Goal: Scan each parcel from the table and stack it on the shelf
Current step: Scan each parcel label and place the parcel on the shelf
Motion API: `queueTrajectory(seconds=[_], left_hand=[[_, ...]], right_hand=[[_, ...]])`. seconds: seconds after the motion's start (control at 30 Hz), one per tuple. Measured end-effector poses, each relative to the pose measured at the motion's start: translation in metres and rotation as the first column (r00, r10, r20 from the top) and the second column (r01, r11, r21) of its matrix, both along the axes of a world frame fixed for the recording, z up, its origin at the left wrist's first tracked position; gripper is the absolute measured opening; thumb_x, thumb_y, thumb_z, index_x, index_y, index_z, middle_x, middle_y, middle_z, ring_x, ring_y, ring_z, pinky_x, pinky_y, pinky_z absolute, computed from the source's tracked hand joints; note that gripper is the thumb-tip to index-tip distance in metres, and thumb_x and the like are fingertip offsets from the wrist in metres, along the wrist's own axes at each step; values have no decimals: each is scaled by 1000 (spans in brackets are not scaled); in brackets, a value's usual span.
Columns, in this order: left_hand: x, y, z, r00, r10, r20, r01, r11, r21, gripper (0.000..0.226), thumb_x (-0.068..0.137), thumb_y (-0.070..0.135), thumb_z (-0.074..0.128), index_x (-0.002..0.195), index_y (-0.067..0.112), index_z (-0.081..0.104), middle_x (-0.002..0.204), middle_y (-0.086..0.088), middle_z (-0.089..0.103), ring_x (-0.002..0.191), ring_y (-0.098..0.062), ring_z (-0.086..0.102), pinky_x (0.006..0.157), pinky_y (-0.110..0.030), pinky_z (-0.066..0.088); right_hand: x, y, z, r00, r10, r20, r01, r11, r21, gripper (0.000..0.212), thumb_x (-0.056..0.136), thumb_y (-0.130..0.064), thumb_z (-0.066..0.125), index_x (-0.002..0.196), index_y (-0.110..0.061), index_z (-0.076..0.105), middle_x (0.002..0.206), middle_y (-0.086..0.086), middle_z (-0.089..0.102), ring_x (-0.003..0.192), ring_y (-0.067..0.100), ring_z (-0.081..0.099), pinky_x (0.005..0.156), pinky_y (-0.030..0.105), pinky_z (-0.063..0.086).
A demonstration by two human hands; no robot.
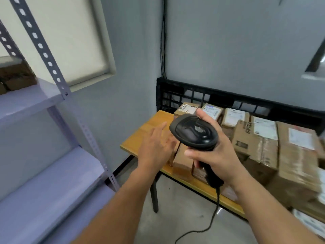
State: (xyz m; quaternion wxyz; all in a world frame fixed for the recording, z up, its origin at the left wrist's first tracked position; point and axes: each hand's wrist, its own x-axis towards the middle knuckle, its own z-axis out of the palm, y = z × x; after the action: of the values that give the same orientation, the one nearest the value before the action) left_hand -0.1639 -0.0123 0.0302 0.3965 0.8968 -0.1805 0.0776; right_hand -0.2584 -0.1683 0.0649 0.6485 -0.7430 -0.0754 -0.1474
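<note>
Parcels [260, 143], taped cardboard cartons, crowd the yellow-topped table [140, 136] from 3 to 5 o'clock of the view. They sit edge to edge in front of a black plastic crate [228, 99] at 2 o'clock. Most show white labels on top, probably so a code can be read without turning the box.

Right hand [216, 155]: fingers clenched round the grip of a black handheld barcode scanner [195, 132], thumb wrapped across the near side. The head is raised at centre and its back faces the onlooker. Judgement: the reading window points down and away toward the cartons. Its cable [211, 221] hangs slack toward 6 o'clock.

Left hand [156, 147]: fingers released and spread, grasping nothing. It reaches toward a small carton [182, 161] at the table's near edge, just at 7 o'clock of the scanner. Contact cannot be confirmed, as the scanner hides the fingertips. Likely purpose: to take up that box while the other hand scans it.

Metal shelf [35, 99] stands at 9 o'clock, well apart from the table, with a brown carton [15, 76] on its upper level at 10 o'clock. Most of the stock is on the table, so the task looks to be at an early stage.
</note>
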Motion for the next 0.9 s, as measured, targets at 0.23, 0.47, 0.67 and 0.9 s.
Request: queueTrajectory(seconds=[0.23, 0.47, 0.67, 0.9], left_hand=[[-8, -97, 1, 973, -218, -71, 225, 965, 132, 56, 90, 59, 46, 139, 33, 41, 141, 8, 46, 131, -14, 39, 104, -40, 40], [-26, -182, 0, 923, -350, -162, 383, 877, 289, 54, 83, 60, 53, 129, 32, 46, 130, -1, 49, 123, -22, 45, 92, -41, 46], [-20, -203, -14, 918, -291, -270, 380, 839, 389, 81, 81, 63, 55, 148, 45, 13, 132, -12, 47, 122, -32, 45, 94, -46, 46], [2, -172, -5, 875, -214, -433, 343, 907, 244, 75, 85, 31, 55, 150, 42, 19, 135, -2, 51, 98, -19, 58, 78, -33, 50]], right_hand=[[-36, -69, -3, 978, -207, -7, 207, 978, -5, 102, 62, -22, 90, 145, -46, 36, 126, 0, 62, 81, 6, 65, 67, 27, 57], [-75, -114, -6, 912, -410, 14, 410, 912, -11, 105, 60, -19, 90, 148, -36, 34, 124, 2, 62, 68, 15, 67, 56, 32, 57], [-92, -129, -17, 889, -457, -10, 457, 889, 40, 96, 66, -13, 87, 141, -46, 38, 123, 8, 59, 56, 19, 65, 48, 36, 55], [-94, -134, -26, 891, -451, -53, 453, 888, 73, 93, 60, -18, 80, 139, -48, 38, 120, 8, 60, 54, 23, 63, 49, 37, 55]])
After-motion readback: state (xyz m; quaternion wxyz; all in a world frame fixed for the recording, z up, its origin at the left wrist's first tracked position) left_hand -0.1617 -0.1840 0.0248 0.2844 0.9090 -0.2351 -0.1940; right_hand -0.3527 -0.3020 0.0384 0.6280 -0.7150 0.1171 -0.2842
